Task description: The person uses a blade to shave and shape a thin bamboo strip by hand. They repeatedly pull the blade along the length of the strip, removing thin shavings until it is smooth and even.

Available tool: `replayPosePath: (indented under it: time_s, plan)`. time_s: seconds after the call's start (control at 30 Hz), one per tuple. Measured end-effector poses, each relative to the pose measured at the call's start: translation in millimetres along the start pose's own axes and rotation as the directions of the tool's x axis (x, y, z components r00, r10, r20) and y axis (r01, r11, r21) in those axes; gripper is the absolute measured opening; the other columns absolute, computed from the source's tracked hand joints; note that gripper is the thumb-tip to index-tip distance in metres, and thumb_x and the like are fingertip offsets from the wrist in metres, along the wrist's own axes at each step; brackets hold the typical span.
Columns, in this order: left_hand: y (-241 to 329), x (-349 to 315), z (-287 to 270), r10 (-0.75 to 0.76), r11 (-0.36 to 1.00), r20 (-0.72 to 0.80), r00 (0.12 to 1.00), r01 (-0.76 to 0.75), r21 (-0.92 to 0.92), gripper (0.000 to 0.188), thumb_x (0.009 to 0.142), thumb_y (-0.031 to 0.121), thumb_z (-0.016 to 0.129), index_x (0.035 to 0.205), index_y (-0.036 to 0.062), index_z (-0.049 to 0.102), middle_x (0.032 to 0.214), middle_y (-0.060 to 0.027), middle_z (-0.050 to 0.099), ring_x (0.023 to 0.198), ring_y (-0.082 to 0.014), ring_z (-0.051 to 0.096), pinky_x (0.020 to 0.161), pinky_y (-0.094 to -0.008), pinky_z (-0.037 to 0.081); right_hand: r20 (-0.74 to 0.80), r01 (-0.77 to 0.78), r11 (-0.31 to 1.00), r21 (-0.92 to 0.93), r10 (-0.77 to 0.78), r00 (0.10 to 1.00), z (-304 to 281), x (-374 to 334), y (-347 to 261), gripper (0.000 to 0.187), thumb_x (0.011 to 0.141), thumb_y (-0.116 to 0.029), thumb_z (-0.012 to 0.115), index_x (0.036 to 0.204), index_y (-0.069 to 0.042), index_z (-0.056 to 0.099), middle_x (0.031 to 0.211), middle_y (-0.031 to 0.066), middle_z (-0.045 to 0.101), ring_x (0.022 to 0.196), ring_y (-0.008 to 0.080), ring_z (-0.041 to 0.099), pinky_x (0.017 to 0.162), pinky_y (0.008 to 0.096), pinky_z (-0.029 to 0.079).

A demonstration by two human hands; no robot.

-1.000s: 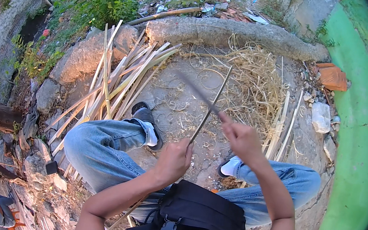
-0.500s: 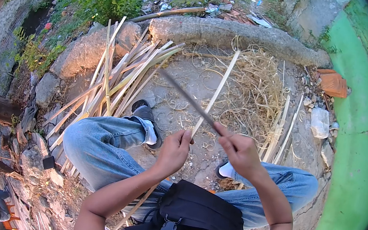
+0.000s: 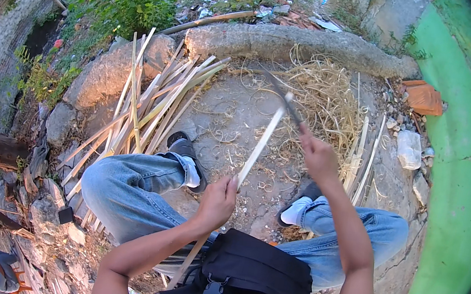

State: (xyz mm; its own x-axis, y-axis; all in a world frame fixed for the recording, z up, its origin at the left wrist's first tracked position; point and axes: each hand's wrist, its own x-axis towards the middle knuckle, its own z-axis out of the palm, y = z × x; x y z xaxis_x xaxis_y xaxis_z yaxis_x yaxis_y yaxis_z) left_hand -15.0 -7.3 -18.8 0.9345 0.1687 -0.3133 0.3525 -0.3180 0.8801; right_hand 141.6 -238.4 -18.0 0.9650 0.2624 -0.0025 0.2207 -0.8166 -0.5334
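Observation:
A long pale bamboo strip (image 3: 259,148) is gripped in my left hand (image 3: 217,205), fingers wrapped round it. Its far end slants up and away to the right, while the tail runs back under my left forearm beside the black bag (image 3: 259,263). My right hand (image 3: 321,161) is closed on the handle of a long dark-bladed knife (image 3: 295,112). The blade crosses at the strip's far tip and points up and left; whether it touches the strip I cannot tell.
Several split strips (image 3: 157,107) lie piled at the left. Curly shavings (image 3: 331,100) heap at the far right, with more strips (image 3: 369,159) beside them. A low concrete kerb (image 3: 297,43) bounds the far side, a green wall (image 3: 455,194) the right. My bent legs flank the ground between.
My right hand has moved up and outward with the knife, carrying the blade from the strip's lower half to its far tip. My left hand has shifted slightly down and left, still gripping the strip.

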Motion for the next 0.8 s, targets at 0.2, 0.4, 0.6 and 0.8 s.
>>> replayPosePath:
  time_s: [0.2, 0.4, 0.6, 0.8]
  plan:
    - [16.3, 5.9, -2.8, 0.100, 0.994, -0.074, 0.992, -0.103, -0.031, 0.037, 0.101, 0.027, 0.045, 0.075, 0.0009, 0.049, 0.055, -0.0002, 0.045, 0.050, -0.0069, 0.041, 0.046, -0.0268, 0.033, -0.264, -0.238, 0.849, 0.472, 0.394, 0.881, -17.9, 25.7, 69.1, 0.045, 0.098, -0.038, 0.048, 0.127, -0.005, 0.057, 0.053, -0.0021, 0.039, 0.049, 0.0083, 0.036, 0.046, 0.0279, 0.030]
    - [18.2, 13.4, -5.8, 0.028, 0.986, -0.047, 0.999, -0.035, -0.162, 0.038, 0.101, 0.028, 0.043, 0.078, -0.0020, 0.051, 0.055, -0.0082, 0.051, 0.049, -0.0161, 0.048, 0.048, -0.0338, 0.038, -0.051, 0.052, 0.833, 0.551, -0.028, 0.998, -18.6, -28.2, -32.0, 0.045, 0.098, -0.034, 0.049, 0.132, -0.005, 0.052, 0.058, -0.0056, 0.036, 0.048, 0.0039, 0.031, 0.043, 0.0250, 0.025]
    - [16.8, 13.4, -5.3, 0.015, 0.957, 0.052, 0.999, 0.001, -0.291, 0.036, 0.102, 0.031, 0.041, 0.081, 0.0038, 0.049, 0.058, 0.0045, 0.039, 0.050, -0.0038, 0.034, 0.045, -0.0217, 0.027, -0.003, 0.540, 0.832, 0.129, -0.544, 0.839, -6.4, -52.4, -58.1, 0.038, 0.094, -0.030, 0.056, 0.131, -0.019, 0.056, 0.057, 0.0022, 0.049, 0.044, 0.0151, 0.046, 0.042, 0.0328, 0.037]
    - [12.1, 13.3, -8.3, 0.018, 0.983, 0.018, 1.000, -0.014, -0.186, 0.039, 0.101, 0.030, 0.042, 0.078, 0.0002, 0.052, 0.056, -0.0022, 0.044, 0.051, -0.0100, 0.041, 0.048, -0.0304, 0.034, -0.068, 0.428, 0.899, 0.096, -0.423, 0.904, 0.2, -22.8, -20.3, 0.034, 0.094, -0.032, 0.054, 0.127, -0.027, 0.059, 0.057, 0.0045, 0.049, 0.047, 0.0213, 0.052, 0.045, 0.0350, 0.042]
